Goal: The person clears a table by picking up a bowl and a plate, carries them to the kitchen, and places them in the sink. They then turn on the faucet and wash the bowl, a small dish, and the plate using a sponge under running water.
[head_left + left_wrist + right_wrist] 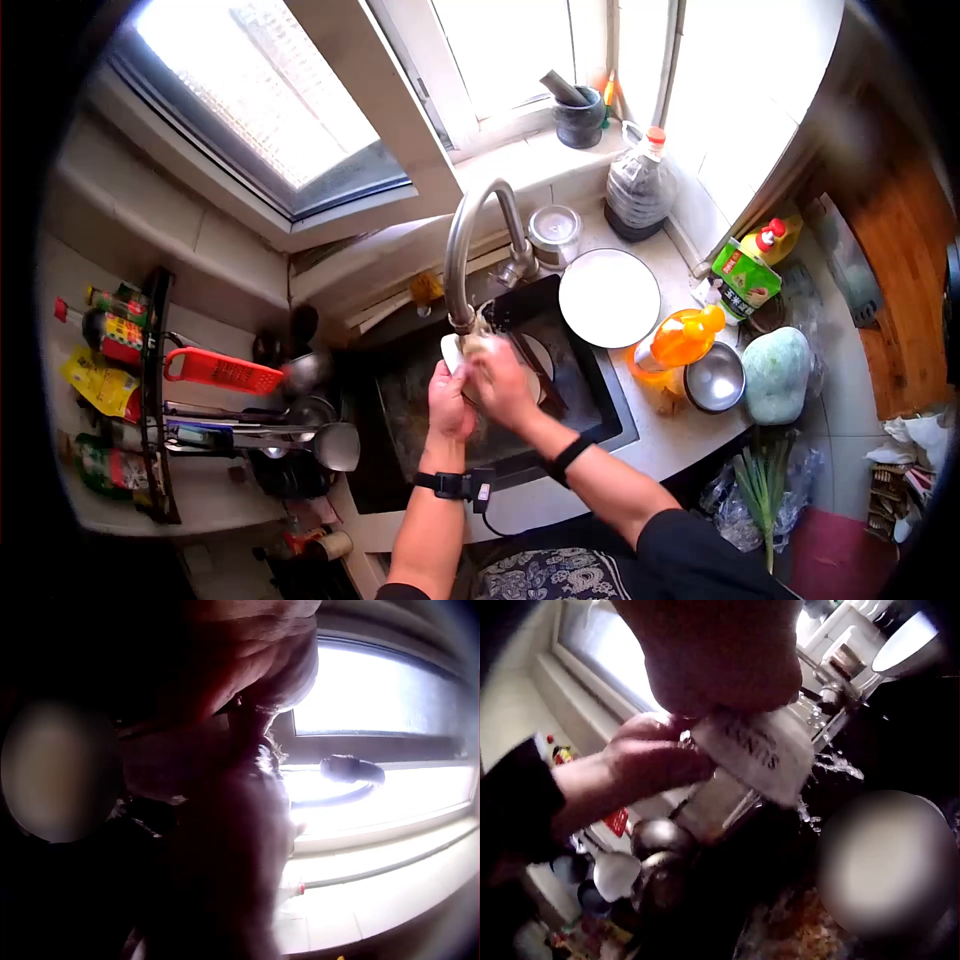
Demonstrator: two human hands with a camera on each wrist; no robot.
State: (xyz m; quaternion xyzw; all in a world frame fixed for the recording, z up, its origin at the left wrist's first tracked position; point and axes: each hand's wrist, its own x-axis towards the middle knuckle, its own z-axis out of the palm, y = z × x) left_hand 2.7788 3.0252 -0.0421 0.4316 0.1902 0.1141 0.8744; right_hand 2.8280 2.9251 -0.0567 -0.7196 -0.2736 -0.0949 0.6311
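Observation:
Under the curved metal faucet [470, 250], my left hand [450, 402] grips a white piece with dark printed lettering [761, 754]; I cannot tell whether it is a cup or a bowl. My right hand [505, 382] has bent fingers closed over the same piece from the other side. Water splashes off the piece in the right wrist view. Below both hands is the dark sink [410, 440], with a pale round dish partly hidden in it. The left wrist view is mostly dark, showing my hand [255, 660] close up.
Right of the sink are a white plate [610, 297], an orange bottle [680, 340], a metal bowl [714, 377] and a pale green melon [777, 375]. A large jug [640, 190] stands behind. Ladles and a spatula [337, 447] hang at left beside a red slotted basket [222, 370].

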